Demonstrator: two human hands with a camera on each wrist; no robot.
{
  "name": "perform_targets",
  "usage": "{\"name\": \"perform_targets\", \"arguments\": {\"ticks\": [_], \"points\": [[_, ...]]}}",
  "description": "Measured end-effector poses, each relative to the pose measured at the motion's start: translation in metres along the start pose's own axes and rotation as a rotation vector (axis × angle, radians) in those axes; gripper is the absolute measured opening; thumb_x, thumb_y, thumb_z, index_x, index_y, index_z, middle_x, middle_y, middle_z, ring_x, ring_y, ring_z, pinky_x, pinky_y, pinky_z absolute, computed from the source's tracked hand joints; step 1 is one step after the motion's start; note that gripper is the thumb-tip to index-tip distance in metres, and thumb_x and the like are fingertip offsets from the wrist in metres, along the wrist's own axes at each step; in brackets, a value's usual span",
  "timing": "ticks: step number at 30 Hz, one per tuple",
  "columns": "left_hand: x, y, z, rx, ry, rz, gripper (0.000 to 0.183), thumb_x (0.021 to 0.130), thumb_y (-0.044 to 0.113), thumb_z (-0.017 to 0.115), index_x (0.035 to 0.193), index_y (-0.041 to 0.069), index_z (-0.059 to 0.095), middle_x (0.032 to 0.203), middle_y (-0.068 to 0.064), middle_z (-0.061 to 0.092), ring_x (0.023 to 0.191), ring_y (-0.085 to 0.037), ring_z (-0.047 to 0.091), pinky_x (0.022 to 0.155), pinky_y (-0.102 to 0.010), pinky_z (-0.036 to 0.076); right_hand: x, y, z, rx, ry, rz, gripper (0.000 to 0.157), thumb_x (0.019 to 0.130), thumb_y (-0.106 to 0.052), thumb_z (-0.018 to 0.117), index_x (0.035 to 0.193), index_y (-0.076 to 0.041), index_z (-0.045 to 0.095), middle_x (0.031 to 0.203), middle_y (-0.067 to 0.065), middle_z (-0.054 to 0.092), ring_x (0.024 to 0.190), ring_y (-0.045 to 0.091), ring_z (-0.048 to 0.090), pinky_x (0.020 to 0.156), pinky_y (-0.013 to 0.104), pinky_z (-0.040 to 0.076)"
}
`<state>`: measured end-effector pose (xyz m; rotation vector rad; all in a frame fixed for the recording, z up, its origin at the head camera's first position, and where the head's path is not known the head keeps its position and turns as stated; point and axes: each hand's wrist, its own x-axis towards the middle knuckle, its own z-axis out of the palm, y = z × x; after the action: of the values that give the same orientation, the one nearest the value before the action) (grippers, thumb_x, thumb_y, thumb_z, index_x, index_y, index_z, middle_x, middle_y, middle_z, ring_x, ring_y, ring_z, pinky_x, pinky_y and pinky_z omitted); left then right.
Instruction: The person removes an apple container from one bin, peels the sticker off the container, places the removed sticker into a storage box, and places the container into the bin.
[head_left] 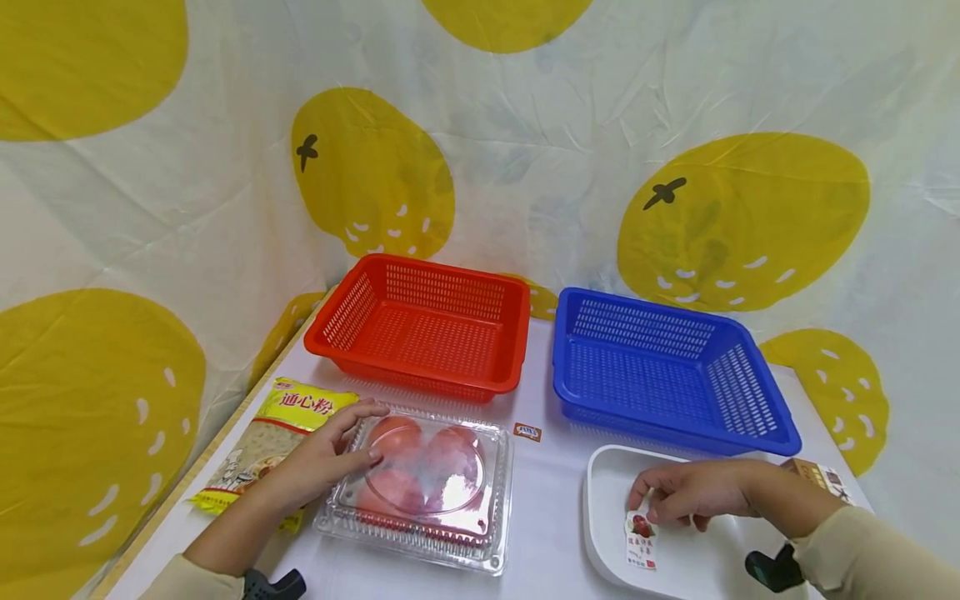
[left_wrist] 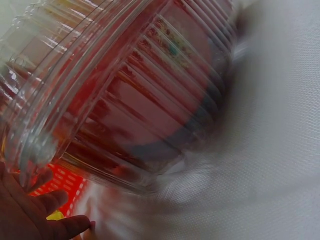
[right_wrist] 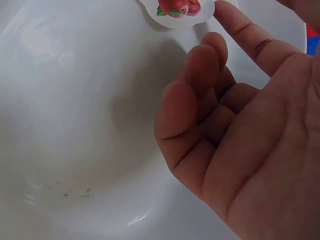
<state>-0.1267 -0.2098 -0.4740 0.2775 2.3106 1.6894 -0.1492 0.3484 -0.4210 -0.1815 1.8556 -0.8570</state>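
A clear plastic clamshell box (head_left: 420, 487) holds several round red fruits under its lid. My left hand (head_left: 333, 446) touches its far left corner, thumb over the lid and fingers along the edge. The left wrist view shows the box's ribbed side (left_wrist: 145, 95) close up, with spread fingers (left_wrist: 55, 202) by its corner. Over a white tub (head_left: 592, 500), my right hand (head_left: 693, 492) pinches a small card (head_left: 640, 542) at its upper end between thumb and index finger. Red fruit is printed on that card (right_wrist: 180, 10); the other fingers are curled.
A yellow pasta bag (head_left: 270, 433) lies left of the box. Behind stand a red basket (head_left: 427, 333) and a blue basket (head_left: 637, 375). A small brown label (head_left: 527, 432) lies between them and the box. Another carton (head_left: 817, 475) shows beyond the right forearm.
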Motion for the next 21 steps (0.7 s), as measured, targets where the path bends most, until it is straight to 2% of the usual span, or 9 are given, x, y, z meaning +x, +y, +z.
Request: {"name": "perform_targets", "arguments": {"ticks": [3, 6, 10, 13, 16, 18, 21], "points": [[0.0, 0.0, 0.0, -0.004, 0.0, -0.003, 0.058, 0.098, 0.031, 0.079, 0.15, 0.033, 0.055, 0.172, -0.008, 0.029, 0.159, -0.043, 0.021, 0.121, -0.076, 0.017, -0.001, -0.001, 0.0, -0.02, 0.017, 0.011, 0.028, 0.105, -0.018, 0.064, 0.132, -0.015, 0.065, 0.095, 0.007, 0.057, 0.086, 0.023, 0.051, 0.067, 0.029, 0.038], [-0.001, 0.001, 0.0, -0.001, -0.002, -0.022, 0.058, 0.098, 0.032, 0.079, 0.151, 0.034, 0.054, 0.17, -0.008, 0.033, 0.154, -0.045, 0.031, 0.12, -0.072, 0.029, -0.003, -0.002, 0.002, -0.046, 0.052, 0.034, 0.029, 0.104, -0.019, 0.066, 0.133, -0.017, 0.066, 0.093, 0.008, 0.056, 0.084, 0.023, 0.051, 0.066, 0.03, 0.038], [-0.001, 0.003, 0.0, -0.019, -0.009, -0.056, 0.059, 0.098, 0.031, 0.079, 0.152, 0.034, 0.053, 0.162, -0.01, 0.043, 0.138, -0.043, 0.049, 0.104, -0.051, 0.053, -0.004, -0.004, 0.005, -0.084, 0.096, 0.054, 0.032, 0.103, -0.021, 0.067, 0.135, -0.02, 0.067, 0.089, 0.008, 0.055, 0.083, 0.023, 0.051, 0.067, 0.031, 0.037], [0.0, 0.004, 0.0, -0.042, -0.023, -0.051, 0.06, 0.099, 0.029, 0.079, 0.152, 0.032, 0.053, 0.158, -0.013, 0.047, 0.13, -0.039, 0.055, 0.093, -0.041, 0.058, -0.005, -0.006, 0.004, -0.099, 0.097, 0.044, 0.033, 0.103, -0.021, 0.067, 0.136, -0.02, 0.068, 0.092, 0.008, 0.057, 0.083, 0.023, 0.051, 0.067, 0.031, 0.037], [0.0, 0.004, -0.002, -0.067, -0.052, -0.04, 0.06, 0.1, 0.027, 0.078, 0.154, 0.031, 0.051, 0.153, -0.016, 0.051, 0.12, -0.041, 0.063, 0.085, -0.047, 0.063, -0.006, -0.009, 0.003, -0.101, 0.086, 0.021, 0.034, 0.103, -0.021, 0.066, 0.137, -0.02, 0.069, 0.103, 0.01, 0.06, 0.087, 0.025, 0.053, 0.068, 0.031, 0.04], [0.001, 0.006, -0.003, -0.044, -0.058, -0.026, 0.059, 0.101, 0.028, 0.077, 0.154, 0.032, 0.052, 0.154, -0.014, 0.051, 0.124, -0.041, 0.061, 0.089, -0.05, 0.061, -0.007, -0.012, 0.002, -0.094, 0.081, 0.007, 0.034, 0.104, -0.021, 0.065, 0.137, -0.019, 0.069, 0.112, 0.011, 0.062, 0.092, 0.027, 0.055, 0.071, 0.033, 0.043], [0.001, 0.008, -0.007, -0.005, -0.061, 0.0, 0.057, 0.102, 0.029, 0.076, 0.153, 0.032, 0.053, 0.158, -0.01, 0.048, 0.134, -0.046, 0.056, 0.1, -0.061, 0.055, -0.01, -0.018, 0.001, -0.084, 0.068, -0.026, 0.033, 0.105, -0.023, 0.063, 0.137, -0.017, 0.069, 0.118, 0.011, 0.062, 0.1, 0.031, 0.056, 0.077, 0.038, 0.047]]}}
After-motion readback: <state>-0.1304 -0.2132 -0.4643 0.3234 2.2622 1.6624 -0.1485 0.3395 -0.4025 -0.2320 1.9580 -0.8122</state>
